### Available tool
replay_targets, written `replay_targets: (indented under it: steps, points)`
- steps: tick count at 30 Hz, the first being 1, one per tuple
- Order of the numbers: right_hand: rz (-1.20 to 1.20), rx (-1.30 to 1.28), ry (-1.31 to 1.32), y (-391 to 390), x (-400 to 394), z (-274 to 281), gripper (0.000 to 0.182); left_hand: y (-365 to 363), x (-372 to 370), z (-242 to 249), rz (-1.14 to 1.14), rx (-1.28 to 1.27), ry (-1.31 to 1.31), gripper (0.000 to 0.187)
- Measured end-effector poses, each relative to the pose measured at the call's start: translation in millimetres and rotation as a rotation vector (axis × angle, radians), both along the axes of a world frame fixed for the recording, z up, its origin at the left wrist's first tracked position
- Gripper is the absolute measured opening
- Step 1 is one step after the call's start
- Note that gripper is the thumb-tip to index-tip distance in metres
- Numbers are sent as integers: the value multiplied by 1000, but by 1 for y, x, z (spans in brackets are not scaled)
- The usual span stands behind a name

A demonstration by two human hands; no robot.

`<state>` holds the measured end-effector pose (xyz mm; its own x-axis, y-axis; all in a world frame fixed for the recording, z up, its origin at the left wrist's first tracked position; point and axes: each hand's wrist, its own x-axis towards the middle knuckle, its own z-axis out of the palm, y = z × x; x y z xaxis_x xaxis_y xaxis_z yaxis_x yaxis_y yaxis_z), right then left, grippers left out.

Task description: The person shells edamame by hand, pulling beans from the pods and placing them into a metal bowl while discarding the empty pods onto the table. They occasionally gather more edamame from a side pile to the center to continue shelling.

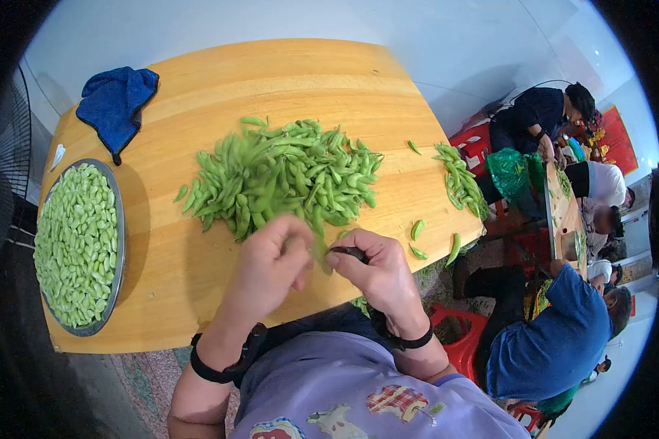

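A heap of green edamame pods [293, 172] lies in the middle of the wooden table. At its near edge, my left hand [271, 260] is curled and smeared by motion. Close to its right, my right hand [379, 271] is closed, with a small dark tool [350, 253] between thumb and fingers; its exact kind I cannot tell. A blurred green pod [319, 238] shows between the two hands, by the right fingertips. On the far left a round metal tray [121, 241] is full of shelled green beans [77, 245].
A blue cloth [118, 106] lies at the back left of the wooden table [329, 73]. Loose pods [458, 179] sit along the right edge. Beyond it, several people work at another table [560, 212], near a red stool [454, 340]. A fan [7, 139] stands at the left.
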<state>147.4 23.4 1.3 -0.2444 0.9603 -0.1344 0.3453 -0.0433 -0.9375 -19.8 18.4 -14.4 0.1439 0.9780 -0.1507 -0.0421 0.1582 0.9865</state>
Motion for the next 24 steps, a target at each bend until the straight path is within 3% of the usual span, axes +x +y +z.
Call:
replay_targets:
  steps: [1,3,5,9,11,13,15,17,18,20,24]
  points:
    - [-39,-43,53,1,0,0,13,1,-2,3,13,-243,-282,9]
    - [-81,-87,91,1,0,1,13,-4,1,-8,110,-212,-354,14]
    - [-123,-129,128,0,2,3,12,-13,8,-12,39,320,224,18]
    - [-145,-133,224,-13,1,15,11,-22,22,-5,72,201,252,17]
    - [-146,-113,306,-20,5,15,10,-26,24,1,68,121,117,12]
    - [-89,89,221,-27,15,5,8,-30,24,2,-87,-168,-257,9]
    - [-74,152,230,-32,20,1,8,-32,29,0,-88,-249,-368,11]
    - [-34,360,11,-35,25,-2,10,-31,32,-9,-157,-374,-645,13]
    - [-34,360,18,-35,27,-1,10,-31,31,-12,-154,-375,-639,13]
    - [78,511,60,-34,32,0,12,-32,28,-17,-260,-602,-919,12]
    - [33,439,23,-35,39,-7,11,-33,37,-15,-194,-417,-707,10]
